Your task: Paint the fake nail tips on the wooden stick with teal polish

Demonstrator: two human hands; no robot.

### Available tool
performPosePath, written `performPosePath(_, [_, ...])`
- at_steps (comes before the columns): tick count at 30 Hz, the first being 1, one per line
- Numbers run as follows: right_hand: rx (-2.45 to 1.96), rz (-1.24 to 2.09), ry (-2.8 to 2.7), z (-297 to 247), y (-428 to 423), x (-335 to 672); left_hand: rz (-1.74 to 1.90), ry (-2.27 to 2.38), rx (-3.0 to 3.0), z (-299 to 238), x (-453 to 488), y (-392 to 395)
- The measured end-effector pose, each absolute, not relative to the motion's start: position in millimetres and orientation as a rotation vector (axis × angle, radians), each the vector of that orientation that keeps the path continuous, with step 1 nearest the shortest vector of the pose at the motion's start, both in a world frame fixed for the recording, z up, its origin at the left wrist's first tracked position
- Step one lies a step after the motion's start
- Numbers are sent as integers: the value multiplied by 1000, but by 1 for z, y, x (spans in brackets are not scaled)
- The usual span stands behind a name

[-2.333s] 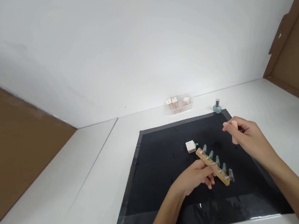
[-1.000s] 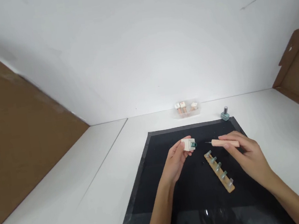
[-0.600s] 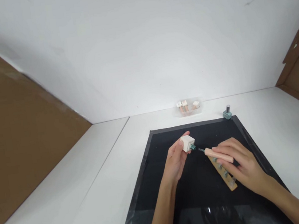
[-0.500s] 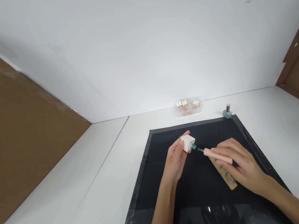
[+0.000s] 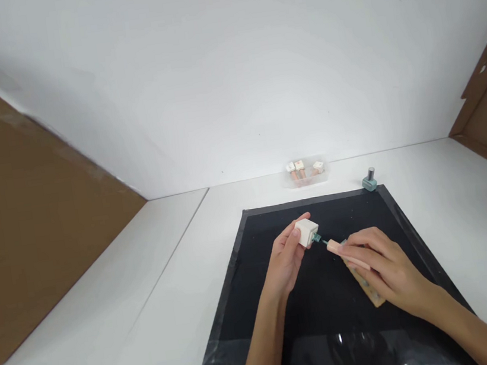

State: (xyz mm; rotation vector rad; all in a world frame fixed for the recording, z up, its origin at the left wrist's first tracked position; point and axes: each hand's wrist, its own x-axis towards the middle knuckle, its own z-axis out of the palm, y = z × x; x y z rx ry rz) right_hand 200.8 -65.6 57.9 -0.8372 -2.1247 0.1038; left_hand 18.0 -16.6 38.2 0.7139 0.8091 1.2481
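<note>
Pink-handled brush (image 5: 334, 247) has its tip obscured at the white bottle (image 5: 307, 231)

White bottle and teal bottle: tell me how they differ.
The white bottle is tilted in the left hand; the teal bottle stands upright at the mat's far edge. The white bottle has a brush at its green neck, whereas the teal bottle wears a silver cap. Both bodies look boxy.
</note>
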Motion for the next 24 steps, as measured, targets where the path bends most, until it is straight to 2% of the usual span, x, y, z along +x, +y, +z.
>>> performPosePath(24, [-920, 491, -1886, 55, -66, 205, 1244, 787, 736, 36, 14, -18])
